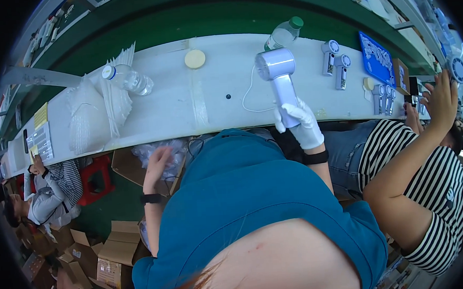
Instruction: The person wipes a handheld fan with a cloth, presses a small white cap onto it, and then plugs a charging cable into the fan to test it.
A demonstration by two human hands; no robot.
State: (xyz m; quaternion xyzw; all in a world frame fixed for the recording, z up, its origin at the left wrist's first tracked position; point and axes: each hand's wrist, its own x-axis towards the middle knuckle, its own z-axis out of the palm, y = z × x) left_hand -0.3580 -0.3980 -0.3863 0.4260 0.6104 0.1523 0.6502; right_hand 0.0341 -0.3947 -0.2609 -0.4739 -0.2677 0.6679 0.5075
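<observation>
My right hand (303, 124), in a white glove, is wrapped round the handle of a pale lavender handheld fan (284, 91). It holds the fan upright over the front of the white table, with the round head at the top. Beside the fan, a thin white cord (245, 101) loops on the table; I cannot tell whether it joins the fan. Bare and with its fingers apart, my left hand (159, 162) hangs below the table edge. Near it is an open cardboard box (129, 169) with clear plastic bags (173, 161) inside.
White foam sleeves (89, 121) and a water bottle (128, 79) occupy the table's left. A round cream disc (195, 59) and a green-capped bottle (284, 33) are farther back. More fans (330, 58) and a blue tray (377, 59) are rightward. Co-workers sit on both sides.
</observation>
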